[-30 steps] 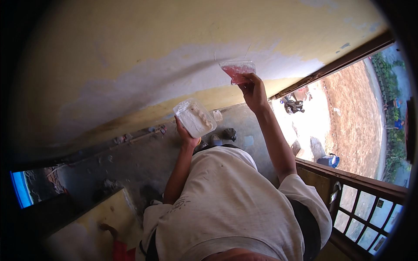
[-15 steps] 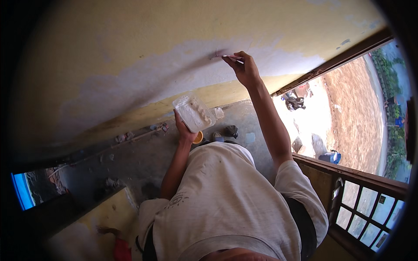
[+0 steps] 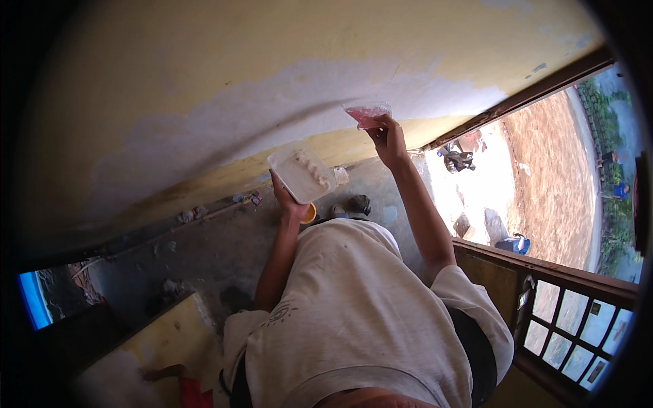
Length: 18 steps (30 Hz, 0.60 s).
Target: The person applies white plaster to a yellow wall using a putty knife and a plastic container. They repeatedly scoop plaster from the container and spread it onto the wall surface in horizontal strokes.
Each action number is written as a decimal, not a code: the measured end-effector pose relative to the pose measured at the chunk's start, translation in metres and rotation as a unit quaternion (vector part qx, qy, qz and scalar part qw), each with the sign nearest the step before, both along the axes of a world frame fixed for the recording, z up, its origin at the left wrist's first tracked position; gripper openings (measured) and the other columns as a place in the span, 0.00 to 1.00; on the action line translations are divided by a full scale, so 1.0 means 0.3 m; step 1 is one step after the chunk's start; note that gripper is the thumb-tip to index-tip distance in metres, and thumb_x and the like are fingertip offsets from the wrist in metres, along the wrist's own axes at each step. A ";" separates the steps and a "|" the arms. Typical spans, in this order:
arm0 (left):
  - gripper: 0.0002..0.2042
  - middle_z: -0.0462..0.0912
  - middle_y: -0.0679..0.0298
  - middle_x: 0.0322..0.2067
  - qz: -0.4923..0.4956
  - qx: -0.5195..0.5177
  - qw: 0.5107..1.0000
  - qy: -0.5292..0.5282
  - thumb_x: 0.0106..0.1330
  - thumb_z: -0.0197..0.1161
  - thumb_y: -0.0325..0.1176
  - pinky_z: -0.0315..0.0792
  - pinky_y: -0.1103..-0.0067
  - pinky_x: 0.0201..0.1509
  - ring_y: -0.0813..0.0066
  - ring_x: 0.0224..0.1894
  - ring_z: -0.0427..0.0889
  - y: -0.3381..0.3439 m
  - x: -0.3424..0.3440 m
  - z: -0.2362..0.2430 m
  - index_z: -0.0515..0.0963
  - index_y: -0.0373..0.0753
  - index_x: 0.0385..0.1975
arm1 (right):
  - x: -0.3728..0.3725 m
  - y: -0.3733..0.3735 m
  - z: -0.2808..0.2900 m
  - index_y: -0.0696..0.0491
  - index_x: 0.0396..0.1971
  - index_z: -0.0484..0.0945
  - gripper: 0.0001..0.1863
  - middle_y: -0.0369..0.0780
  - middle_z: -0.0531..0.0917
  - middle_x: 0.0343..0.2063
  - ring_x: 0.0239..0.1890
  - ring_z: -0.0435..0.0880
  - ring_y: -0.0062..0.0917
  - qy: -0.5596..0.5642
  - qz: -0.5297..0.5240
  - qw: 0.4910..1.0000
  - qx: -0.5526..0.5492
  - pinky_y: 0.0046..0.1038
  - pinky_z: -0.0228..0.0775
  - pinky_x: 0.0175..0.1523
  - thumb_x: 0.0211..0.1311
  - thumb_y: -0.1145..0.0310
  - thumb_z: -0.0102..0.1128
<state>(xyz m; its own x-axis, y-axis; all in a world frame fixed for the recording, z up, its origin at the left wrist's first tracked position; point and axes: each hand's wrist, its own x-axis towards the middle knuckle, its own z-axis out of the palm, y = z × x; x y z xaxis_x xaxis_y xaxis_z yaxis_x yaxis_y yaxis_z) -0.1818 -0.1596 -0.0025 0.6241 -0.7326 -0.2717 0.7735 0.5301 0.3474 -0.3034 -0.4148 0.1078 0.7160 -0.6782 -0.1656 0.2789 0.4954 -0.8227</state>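
My left hand is closed on the side of a clear plastic tub, held out in front of my chest. White paste like wall putty coats its inside and lies in lumps along one side. My right hand, higher up and to the right, pinches a pinkish-red flat putty spreader. Whitish smears cover the spreader's blade, and its broad edge is at or very near the wall; I cannot tell if it touches. Behind it, the yellow wall carries a wide whitish patch.
An orange-yellow container stands on the grey floor by my feet, near a dark bundle. Debris lies along the wall's foot. At right are an opening onto bright ground and a paned window. Another person's arm shows at lower left.
My right hand has moved down the wall with the spreader, whose flat face now shows instead of its thin side. My left hand and the tub stay nearly in place.
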 end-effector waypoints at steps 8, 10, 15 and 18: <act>0.36 0.68 0.62 0.71 -0.015 -0.016 1.000 0.006 0.75 0.44 0.65 0.62 0.57 0.75 0.57 0.71 0.68 0.034 0.032 -0.013 0.61 0.47 0.74 | 0.138 -0.067 -0.127 0.67 0.44 0.74 0.12 0.53 0.83 0.45 0.56 0.82 0.40 -0.013 0.058 0.998 0.028 0.38 0.74 0.70 0.73 0.73 0.47; 0.35 0.70 0.62 0.69 -0.008 -0.005 1.000 0.005 0.76 0.43 0.65 0.64 0.57 0.74 0.58 0.70 0.70 0.019 0.024 0.009 0.62 0.48 0.73 | 0.169 -0.139 -0.003 0.68 0.39 0.75 0.10 0.53 0.83 0.42 0.53 0.83 0.45 -0.070 -0.014 0.992 0.099 0.39 0.75 0.69 0.70 0.75 0.51; 0.32 0.71 0.64 0.68 0.009 0.023 1.000 -0.002 0.77 0.42 0.63 0.63 0.57 0.74 0.60 0.69 0.70 0.025 -0.012 0.090 0.64 0.49 0.72 | 0.142 -0.112 0.443 0.69 0.38 0.77 0.11 0.54 0.84 0.40 0.50 0.86 0.43 -0.145 -0.027 0.988 0.046 0.37 0.78 0.66 0.69 0.74 0.52; 0.32 0.71 0.64 0.68 0.003 0.017 1.000 0.011 0.77 0.42 0.64 0.64 0.57 0.74 0.59 0.69 0.71 0.029 -0.017 0.079 0.64 0.49 0.72 | 0.086 -0.019 0.554 0.66 0.40 0.77 0.10 0.50 0.84 0.40 0.48 0.85 0.37 -0.121 -0.046 0.990 -0.062 0.37 0.79 0.59 0.70 0.73 0.52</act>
<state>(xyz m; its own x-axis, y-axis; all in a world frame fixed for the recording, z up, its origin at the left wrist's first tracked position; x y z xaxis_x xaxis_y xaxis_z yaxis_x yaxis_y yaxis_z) -0.1870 -0.1509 0.0211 0.6218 -0.7191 -0.3102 0.7782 0.5231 0.3474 -0.2775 -0.4206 0.2741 0.6591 -0.7465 0.0915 0.5142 0.3585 -0.7791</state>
